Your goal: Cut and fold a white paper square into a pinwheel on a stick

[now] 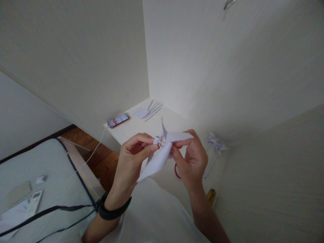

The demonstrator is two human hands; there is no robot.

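Observation:
Between my two hands, above the white desk, is a white paper pinwheel (159, 159) with its blades folded out. My left hand (135, 152) pinches a small folded bit of paper near the pinwheel's centre, thumb against forefinger. On the other side, my right hand (191, 155) grips the pinwheel by a blade close to the middle, fingers curled. A small pale piece shows at the centre between the hands; what it is I cannot make out. Finished-looking paper pinwheels (216, 142) lie on the desk to the right, with a stick (210, 167) below them.
Several thin paper sticks (153, 110) and a square of paper (141, 113) lie at the desk's back corner. A phone (118, 120) with a white cable (97, 145) rests at the left edge. A red ring-shaped thing (177, 171) is partly behind my right hand. A remote (34, 203) lies on the bed.

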